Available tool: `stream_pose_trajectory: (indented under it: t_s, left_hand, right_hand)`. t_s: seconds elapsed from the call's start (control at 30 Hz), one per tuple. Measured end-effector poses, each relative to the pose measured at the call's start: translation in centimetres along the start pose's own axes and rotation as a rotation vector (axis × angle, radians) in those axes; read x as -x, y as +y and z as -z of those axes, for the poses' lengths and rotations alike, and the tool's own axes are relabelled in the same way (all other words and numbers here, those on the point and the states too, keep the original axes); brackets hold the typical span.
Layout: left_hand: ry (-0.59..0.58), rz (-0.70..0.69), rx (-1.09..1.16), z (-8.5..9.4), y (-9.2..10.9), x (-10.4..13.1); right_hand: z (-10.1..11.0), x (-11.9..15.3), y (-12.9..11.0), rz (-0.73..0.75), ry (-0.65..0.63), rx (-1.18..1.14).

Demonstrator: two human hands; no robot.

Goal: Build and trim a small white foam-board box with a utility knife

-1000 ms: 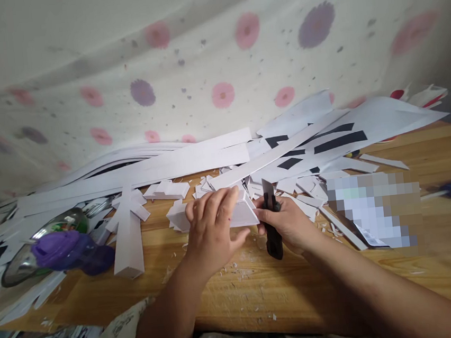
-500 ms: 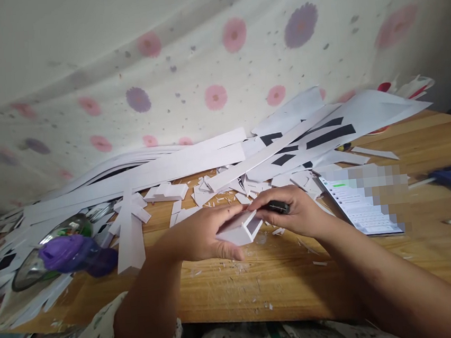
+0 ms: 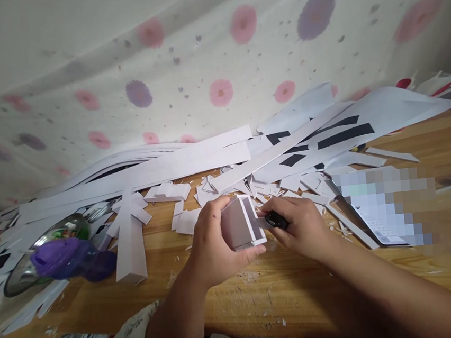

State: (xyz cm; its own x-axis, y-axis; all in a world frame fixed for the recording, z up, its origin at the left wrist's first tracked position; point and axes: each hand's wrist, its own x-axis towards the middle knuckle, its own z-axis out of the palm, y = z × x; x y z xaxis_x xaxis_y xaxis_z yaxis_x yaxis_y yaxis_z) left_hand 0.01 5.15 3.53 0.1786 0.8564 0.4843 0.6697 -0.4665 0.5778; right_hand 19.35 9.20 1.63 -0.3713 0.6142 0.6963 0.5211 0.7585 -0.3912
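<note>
We see the left hand (image 3: 212, 244) wrapped around a small white foam-board box (image 3: 242, 230) lifted just above the wooden table (image 3: 261, 293), while the right hand (image 3: 299, 228) (fingers closed) grips a black cutter (image 3: 276, 220) against its edge.

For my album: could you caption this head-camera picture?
Left hand grips a white foam-board channel while right hand holds a black knife beside it, above a scrap-littered wooden table.
</note>
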Motion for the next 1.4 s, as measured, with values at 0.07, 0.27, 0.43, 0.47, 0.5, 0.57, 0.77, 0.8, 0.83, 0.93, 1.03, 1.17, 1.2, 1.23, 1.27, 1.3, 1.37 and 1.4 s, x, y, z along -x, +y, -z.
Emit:
stream_pose_trajectory:
  t_s: [0.07, 0.27, 0.43, 0.47, 0.5, 0.57, 0.77, 0.8, 0.83, 0.93, 1.03, 1.17, 1.2, 1.23, 1.27, 1.3, 1.37, 1.4]
  left_hand:
    - [0.006, -0.028, -0.025, 0.0, 0.0, 0.1]
    - [-0.023, -0.022, -0.036, 0.3, 0.5, 0.4]
    - [-0.071, -0.005, -0.011, 0.4, 0.9, 0.6]
    - [-0.073, -0.004, -0.011, 0.4, 0.9, 0.6]
    - [-0.072, -0.004, -0.012, 0.4, 0.9, 0.6]
    - [-0.069, -0.014, -0.01, 0.4, 0.9, 0.6]
    - [-0.08, -0.023, 0.036, 0.5, 1.1, 0.8]
    - [-0.088, -0.014, 0.047, 0.5, 1.1, 0.8]
    - [-0.1, -0.006, 0.057, 0.6, 1.2, 0.8]
    - [-0.119, -0.001, 0.071, 0.6, 1.2, 0.9]
    - [-0.126, 0.011, 0.092, 0.7, 1.1, 1.0]
    - [-0.17, 0.078, 0.13, 0.7, 1.2, 1.0]
    - [-0.159, 0.096, 0.109, 0.6, 1.2, 0.9]
    - [-0.136, 0.113, 0.075, 0.6, 1.2, 0.8]
    - [-0.105, 0.125, 0.034, 0.5, 1.1, 0.7]
    - [-0.077, 0.13, -0.003, 0.4, 1.1, 0.5]
    - [-0.042, 0.129, -0.052, 0.3, 1.0, 0.2]
    - [-0.032, 0.124, -0.064, 0.3, 0.9, 0.1]
  right_hand:
    - [0.0, -0.1, -0.2, 0.029, -0.009, 0.016]
    - [-0.1, -0.3, -0.2, 0.043, 0.019, 0.09]
    - [0.0, -0.4, -0.2, 0.034, 0.001, 0.108]
    - [0.1, -0.4, -0.2, 0.042, -0.005, 0.104]
    - [0.1, -0.4, -0.3, 0.05, -0.008, 0.098]
    - [0.1, -0.5, -0.3, 0.063, 0.002, 0.093]
    - [-0.1, -0.7, 0.0, 0.062, 0.034, 0.111]
    - [-0.1, -0.7, 0.1, 0.055, 0.038, 0.117]
    - [-0.2, -0.6, 0.1, 0.047, 0.042, 0.122]
    - [-0.3, -0.5, 0.4, 0.03, 0.038, 0.135]
    - [-0.4, -0.6, 0.6, 0.016, 0.034, 0.177]
    - [-0.2, -0.8, 0.9, -0.061, 0.091, 0.246]
    - [-0.1, -0.9, 0.9, -0.078, 0.108, 0.245]
    - [0.0, -0.9, 0.9, -0.084, 0.113, 0.236]
    - [0.1, -0.8, 0.7, -0.076, 0.103, 0.215]
    - [0.2, -0.7, 0.5, -0.059, 0.078, 0.185]
    - [0.4, -0.6, -0.1, -0.012, 0.006, 0.118]
    - [0.5, -0.5, -0.4, 0.012, -0.024, 0.095]
